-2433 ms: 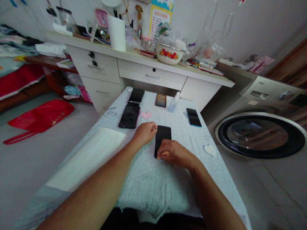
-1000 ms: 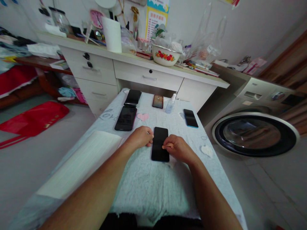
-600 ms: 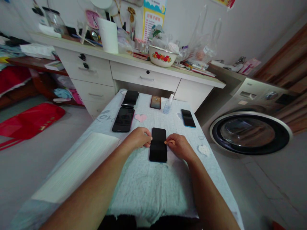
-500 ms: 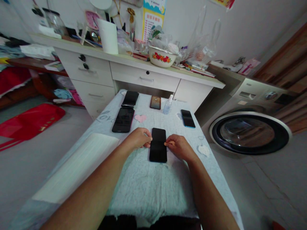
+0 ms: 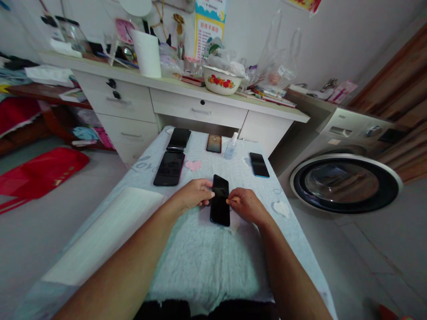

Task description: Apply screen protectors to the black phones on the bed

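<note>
A black phone (image 5: 220, 209) is held between my two hands above the cloth-covered table, its face tilted. My left hand (image 5: 197, 193) grips the left edge, with the thumb on the front. At the right edge my right hand (image 5: 245, 203) has its fingers pinched together on the phone's side. Farther left lies a large dark phone (image 5: 169, 168), with a stack of dark phones (image 5: 179, 139) behind it. A small brown phone (image 5: 214, 143) and a clear spray bottle (image 5: 231, 146) are at the back. To the right lies a blue-edged phone (image 5: 259, 165).
A white sheet (image 5: 106, 235) lies along the left side of the table (image 5: 213, 271). Behind stands a drawer desk (image 5: 200, 106) bearing a flowered bowl (image 5: 222, 81) and a paper roll (image 5: 147, 54). A washing machine (image 5: 347, 142) is at the right, a red bag (image 5: 43, 171) on the left floor.
The black phone has tilted and turned between my hands, its left side now raised. The whole view has shifted slightly.
</note>
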`<state>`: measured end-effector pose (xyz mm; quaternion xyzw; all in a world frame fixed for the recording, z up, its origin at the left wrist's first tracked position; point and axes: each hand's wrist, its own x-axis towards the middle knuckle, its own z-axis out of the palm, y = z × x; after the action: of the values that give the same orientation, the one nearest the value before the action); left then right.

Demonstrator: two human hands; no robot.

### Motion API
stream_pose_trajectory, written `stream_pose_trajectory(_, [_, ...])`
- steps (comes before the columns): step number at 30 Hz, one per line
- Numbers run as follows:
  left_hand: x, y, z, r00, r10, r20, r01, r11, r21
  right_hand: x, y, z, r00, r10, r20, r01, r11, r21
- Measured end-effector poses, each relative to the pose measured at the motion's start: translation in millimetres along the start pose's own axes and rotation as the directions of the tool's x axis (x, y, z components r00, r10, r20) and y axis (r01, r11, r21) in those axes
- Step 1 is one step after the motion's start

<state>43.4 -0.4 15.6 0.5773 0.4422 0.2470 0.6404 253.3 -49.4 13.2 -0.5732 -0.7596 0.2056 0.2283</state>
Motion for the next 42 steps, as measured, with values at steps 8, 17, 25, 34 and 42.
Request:
stream_pose_trajectory(8, [-8.9, 3.3, 1.3, 0.991, -0.035, 0.127, 0.028, 0.998, 0.056, -4.2, -7.6, -4.9, 0.988, -0.048, 0.147, 0.028, 0.990, 0.135])
stream_pose_trajectory(17, [-3.7, 3.4, 5.0, 0.997, 0.027, 0.067, -0.035, 0.994, 0.108, -8.4, -10.9, -4.6, 0.910, -0.160, 0.381, -0.021, 0.903, 0.428])
stream_pose_trajectory(25, [-3.8, 9.9, 2.9, 0.979, 0.203, -0.023, -0.185, 0.931, 0.315, -1.7, -13.6, 0.5, 0.997, -0.064, -0.048, 0.079, 0.900, 0.429])
stream_pose_trajectory(34, [-7.8, 12.6, 16.4, 0.967, 0.254, 0.035, -0.255, 0.943, 0.214, 1.6, -19.7, 0.7, 0.912, -0.099, -0.398, 0.208, 0.948, 0.242])
stream_pose_trajectory(42, [-9.6, 9.3, 19.2, 0.949, 0.256, 0.181, -0.274, 0.958, 0.081, 0.1, -19.2, 1.1, 0.914, -0.237, -0.329, 0.298, 0.943, 0.149])
